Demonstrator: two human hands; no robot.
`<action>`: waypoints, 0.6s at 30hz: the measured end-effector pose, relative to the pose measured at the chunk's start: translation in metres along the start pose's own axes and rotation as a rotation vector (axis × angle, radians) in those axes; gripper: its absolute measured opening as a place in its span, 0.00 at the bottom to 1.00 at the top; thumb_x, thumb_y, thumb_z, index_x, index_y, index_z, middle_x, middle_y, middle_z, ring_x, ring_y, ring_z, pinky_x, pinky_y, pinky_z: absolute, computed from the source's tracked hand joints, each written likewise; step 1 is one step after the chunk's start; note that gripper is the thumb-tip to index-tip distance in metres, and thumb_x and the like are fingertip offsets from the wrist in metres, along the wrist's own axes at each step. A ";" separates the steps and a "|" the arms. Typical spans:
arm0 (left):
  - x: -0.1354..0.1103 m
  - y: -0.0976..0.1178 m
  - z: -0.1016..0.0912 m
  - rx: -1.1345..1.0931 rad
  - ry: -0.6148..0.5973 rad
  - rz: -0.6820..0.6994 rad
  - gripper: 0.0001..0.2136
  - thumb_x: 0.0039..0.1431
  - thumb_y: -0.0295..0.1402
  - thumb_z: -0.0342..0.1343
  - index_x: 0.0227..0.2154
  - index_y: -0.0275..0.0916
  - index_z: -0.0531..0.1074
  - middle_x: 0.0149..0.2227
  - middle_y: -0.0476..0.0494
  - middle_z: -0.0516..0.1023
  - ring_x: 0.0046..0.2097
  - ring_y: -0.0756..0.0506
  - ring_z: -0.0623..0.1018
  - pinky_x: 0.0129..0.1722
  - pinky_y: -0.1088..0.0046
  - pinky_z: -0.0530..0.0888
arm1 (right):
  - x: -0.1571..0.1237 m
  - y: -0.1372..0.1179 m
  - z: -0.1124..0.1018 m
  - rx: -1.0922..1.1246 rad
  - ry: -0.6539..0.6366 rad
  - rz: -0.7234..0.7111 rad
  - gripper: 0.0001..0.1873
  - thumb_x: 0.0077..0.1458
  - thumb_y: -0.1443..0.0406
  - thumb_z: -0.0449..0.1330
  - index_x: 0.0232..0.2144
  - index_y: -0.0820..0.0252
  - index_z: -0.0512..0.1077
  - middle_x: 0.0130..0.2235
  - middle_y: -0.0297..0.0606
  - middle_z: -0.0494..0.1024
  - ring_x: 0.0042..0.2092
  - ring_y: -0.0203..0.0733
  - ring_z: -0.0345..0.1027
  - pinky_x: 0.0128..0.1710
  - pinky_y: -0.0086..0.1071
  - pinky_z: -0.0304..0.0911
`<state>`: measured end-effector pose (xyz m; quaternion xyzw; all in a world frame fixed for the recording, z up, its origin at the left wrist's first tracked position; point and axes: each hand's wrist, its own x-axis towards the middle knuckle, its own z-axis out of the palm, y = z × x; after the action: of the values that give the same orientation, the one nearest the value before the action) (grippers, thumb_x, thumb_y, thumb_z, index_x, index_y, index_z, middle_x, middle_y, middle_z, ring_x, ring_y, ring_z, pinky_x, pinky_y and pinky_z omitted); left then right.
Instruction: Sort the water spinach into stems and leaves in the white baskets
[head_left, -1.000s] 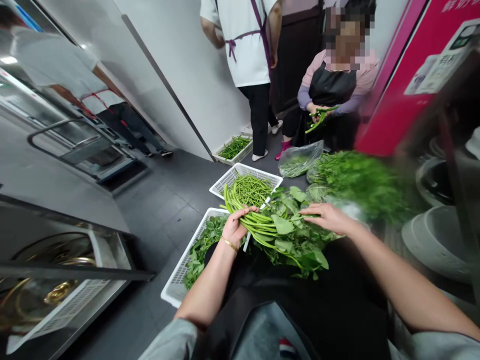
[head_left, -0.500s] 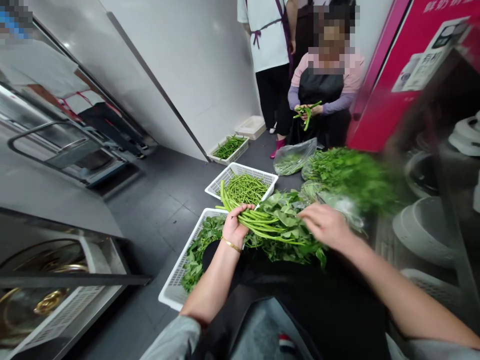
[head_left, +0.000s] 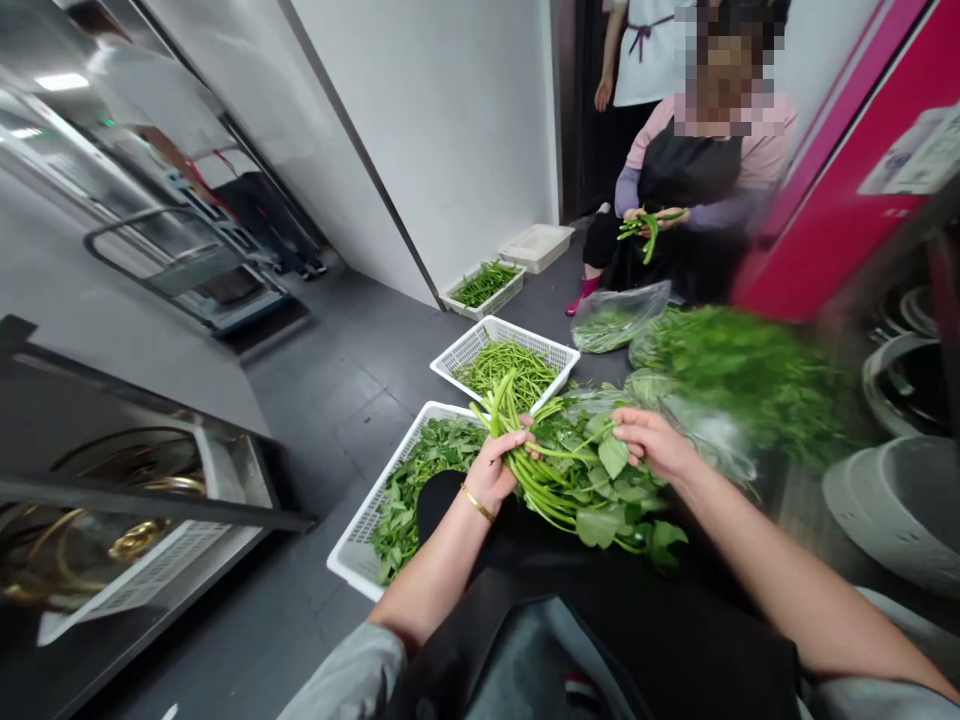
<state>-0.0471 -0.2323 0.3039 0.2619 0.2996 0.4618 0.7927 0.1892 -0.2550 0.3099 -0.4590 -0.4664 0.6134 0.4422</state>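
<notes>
My left hand (head_left: 496,468), with a gold bangle at the wrist, is closed around a bunch of long-stemmed leafy greens (head_left: 541,490). Bare stem ends stick up past its thumb, while the leaves spread right over my dark apron. At the leafy end my right hand (head_left: 656,443) is closed in a pinch on one leafy stem (head_left: 613,454). A white basket (head_left: 356,540) of loose leaves stands beside my left forearm. Just beyond my left hand, a second white basket (head_left: 452,366) holds cut green stems.
A co-worker (head_left: 690,175) sits ahead holding green stalks; another person stands behind. A tray of green stalks (head_left: 486,287), a pale tray (head_left: 537,246) and a plastic bag (head_left: 621,312) lie on the floor. Leafy greens (head_left: 739,365) and stacked white pots (head_left: 892,500) are at right, a metal rack (head_left: 247,510) at left.
My right hand has come to pinch a leafy stem, which now stands apart from the bunch. The left hand keeps its hold, stem ends tilted more upright. The whole view has shifted.
</notes>
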 end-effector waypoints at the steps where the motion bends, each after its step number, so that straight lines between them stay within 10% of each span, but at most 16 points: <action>1: 0.002 0.000 0.000 0.012 0.001 -0.016 0.08 0.42 0.27 0.60 0.29 0.35 0.70 0.19 0.52 0.66 0.22 0.51 0.69 0.28 0.70 0.69 | 0.002 -0.006 -0.001 0.017 0.044 -0.004 0.10 0.42 0.60 0.60 0.24 0.58 0.63 0.14 0.20 0.53 0.15 0.26 0.44 0.15 0.24 0.51; 7: 0.012 0.006 -0.002 -0.143 0.048 -0.112 0.03 0.44 0.28 0.57 0.24 0.35 0.67 0.15 0.58 0.54 0.18 0.55 0.61 0.27 0.72 0.67 | 0.011 -0.031 -0.026 -0.063 0.169 -0.030 0.09 0.40 0.64 0.62 0.28 0.60 0.69 0.16 0.26 0.66 0.19 0.33 0.61 0.23 0.30 0.63; 13: 0.003 0.015 -0.014 -0.219 0.077 0.041 0.06 0.49 0.32 0.56 0.25 0.37 0.65 0.15 0.60 0.47 0.16 0.57 0.56 0.26 0.74 0.64 | -0.046 -0.058 -0.052 -0.425 0.971 -0.578 0.07 0.52 0.63 0.57 0.36 0.51 0.70 0.29 0.34 0.74 0.31 0.40 0.70 0.37 0.39 0.66; 18: 0.001 0.017 -0.013 -0.217 0.058 0.109 0.08 0.47 0.32 0.57 0.24 0.38 0.62 0.15 0.61 0.46 0.16 0.57 0.54 0.26 0.74 0.62 | -0.059 -0.068 -0.020 -1.102 0.540 -0.882 0.06 0.52 0.64 0.60 0.33 0.47 0.75 0.36 0.37 0.77 0.42 0.47 0.70 0.46 0.45 0.63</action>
<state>-0.0656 -0.2222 0.3066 0.1771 0.2561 0.5414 0.7810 0.2272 -0.2971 0.3826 -0.5189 -0.7215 -0.0765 0.4521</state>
